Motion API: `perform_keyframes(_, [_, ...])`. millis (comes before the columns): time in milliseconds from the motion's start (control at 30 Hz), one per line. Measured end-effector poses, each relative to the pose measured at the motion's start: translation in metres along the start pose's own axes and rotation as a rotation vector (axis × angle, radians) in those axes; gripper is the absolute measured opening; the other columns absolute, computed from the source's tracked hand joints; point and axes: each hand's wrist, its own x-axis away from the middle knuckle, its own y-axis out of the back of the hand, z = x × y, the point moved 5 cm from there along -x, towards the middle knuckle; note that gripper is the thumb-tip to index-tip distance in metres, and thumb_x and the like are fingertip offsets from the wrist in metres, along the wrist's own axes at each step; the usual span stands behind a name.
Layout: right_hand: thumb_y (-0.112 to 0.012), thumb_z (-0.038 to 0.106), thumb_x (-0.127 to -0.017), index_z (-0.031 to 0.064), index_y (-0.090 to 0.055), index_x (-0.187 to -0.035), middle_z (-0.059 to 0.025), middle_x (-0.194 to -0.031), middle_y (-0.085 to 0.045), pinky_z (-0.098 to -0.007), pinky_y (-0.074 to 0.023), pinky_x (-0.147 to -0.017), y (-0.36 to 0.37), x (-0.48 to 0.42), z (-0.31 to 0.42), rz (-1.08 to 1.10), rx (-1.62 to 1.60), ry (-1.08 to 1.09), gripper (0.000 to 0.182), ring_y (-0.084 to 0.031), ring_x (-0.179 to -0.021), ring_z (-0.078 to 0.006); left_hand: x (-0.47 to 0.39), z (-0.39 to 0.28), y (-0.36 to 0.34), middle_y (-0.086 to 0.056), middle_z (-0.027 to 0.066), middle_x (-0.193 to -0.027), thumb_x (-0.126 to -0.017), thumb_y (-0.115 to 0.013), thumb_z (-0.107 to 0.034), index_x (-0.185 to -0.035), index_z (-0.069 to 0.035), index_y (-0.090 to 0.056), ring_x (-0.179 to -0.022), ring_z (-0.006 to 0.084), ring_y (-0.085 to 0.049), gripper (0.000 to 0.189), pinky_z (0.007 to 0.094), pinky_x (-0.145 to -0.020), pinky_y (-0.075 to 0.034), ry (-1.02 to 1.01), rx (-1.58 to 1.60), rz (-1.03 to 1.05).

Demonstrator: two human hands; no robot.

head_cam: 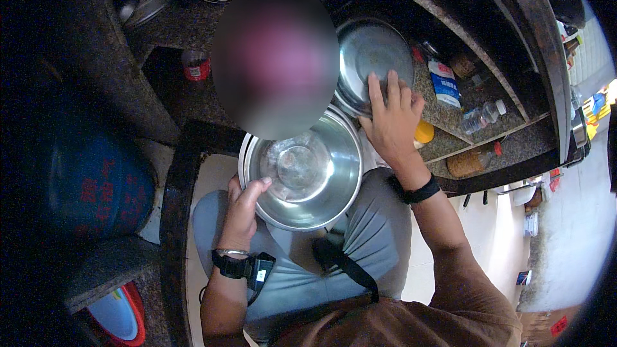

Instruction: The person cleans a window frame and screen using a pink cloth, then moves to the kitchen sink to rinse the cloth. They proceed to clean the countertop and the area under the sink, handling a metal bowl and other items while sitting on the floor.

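My left hand (246, 202) holds a round stainless steel basin (308, 207) by its left rim, thumb over the inside wall. A second rim shows at its edge, so it may be nested in another. The basin is over my knees, its open side facing me. At the upper right, my right hand (393, 120) has its fingers on a shallow round metal dish (373, 53), with the thumb by the lower rim. That dish stands within the dark stone cabinet (178, 33). A blurred patch hides the basin's upper part and what lies behind it.
Stone shelf edges curve around the right. On the shelves are a blue-and-white packet (443, 84), a clear plastic bottle (482, 116), a red-capped bottle (472, 161) and a yellow-lidded container (424, 131). A blue gas cylinder (96, 173) stands left, above a red-rimmed basin (137, 318).
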Motion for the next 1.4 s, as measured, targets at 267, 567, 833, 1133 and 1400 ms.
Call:
perform_keyframes(267, [-0.054, -0.005, -0.084, -0.0033, -0.061, -0.121, -0.0243, -0.106, -0.067, -0.0424, -0.0537, -0.076, 0.059, 0.008, -0.092, -0.557, -0.329, -0.292, 0.038, -0.067, -0.085, -0.0384, -0.005, -0.011, 0.0, -0.069, 0.0114, -0.111, -0.084, -0.068, -0.014, -0.119, 0.003, -0.065, -0.099, 0.0198, -0.066, 0.039, 0.0331, -0.09, -0.05, -0.057, 0.016, -0.054])
perform_keyframes(567, [-0.049, -0.005, -0.094, -0.0046, -0.06, -0.119, -0.0231, -0.1, -0.066, -0.0399, -0.0527, -0.084, 0.094, 0.029, -0.043, -0.551, -0.433, -0.194, 0.028, -0.067, -0.09, -0.0381, -0.009, -0.005, 0.003, -0.067, 0.0155, -0.116, -0.086, -0.062, -0.015, -0.126, 0.005, -0.058, -0.106, 0.0265, -0.067, 0.045, 0.0373, -0.095, -0.053, 0.107, 0.369, 0.08])
perform_keyframes(833, [-0.054, 0.013, -0.101, -0.0031, -0.062, -0.117, -0.0105, -0.095, -0.068, -0.0317, -0.0482, -0.081, 0.025, 0.055, -0.014, 0.09, -1.321, -0.709, 0.024, -0.06, -0.086, -0.0169, -0.014, 0.001, -0.013, -0.067, 0.0152, -0.12, -0.092, -0.062, -0.021, -0.129, 0.004, -0.057, -0.11, 0.0238, -0.066, 0.044, 0.0369, -0.099, -0.051, 0.129, 0.354, 0.232])
perform_keyframes(1133, [-0.038, 0.06, -0.105, 0.0017, -0.062, -0.126, -0.0089, -0.111, -0.07, -0.033, -0.0533, -0.091, -0.006, 0.071, 0.039, 0.428, -2.005, -1.126, 0.066, -0.065, -0.097, -0.0181, -0.019, 0.006, -0.012, -0.066, 0.0137, -0.122, -0.095, -0.063, -0.025, -0.128, 0.001, -0.059, -0.111, 0.0253, -0.065, 0.042, 0.0395, -0.099, -0.051, 0.178, 0.316, 0.176])
perform_keyframes(1400, [-0.053, 0.044, -0.102, -0.0038, -0.065, -0.111, -0.0224, -0.089, -0.069, -0.0447, -0.0519, -0.075, -0.002, 0.005, -0.013, 0.006, -1.038, -0.318, 0.05, -0.067, -0.08, -0.0357, -0.026, 0.007, 0.011, -0.064, 0.012, -0.12, -0.083, -0.06, -0.002, -0.13, 0.001, -0.056, -0.107, 0.0249, -0.064, 0.048, 0.0386, -0.096, -0.051, 0.102, 0.34, 0.087])
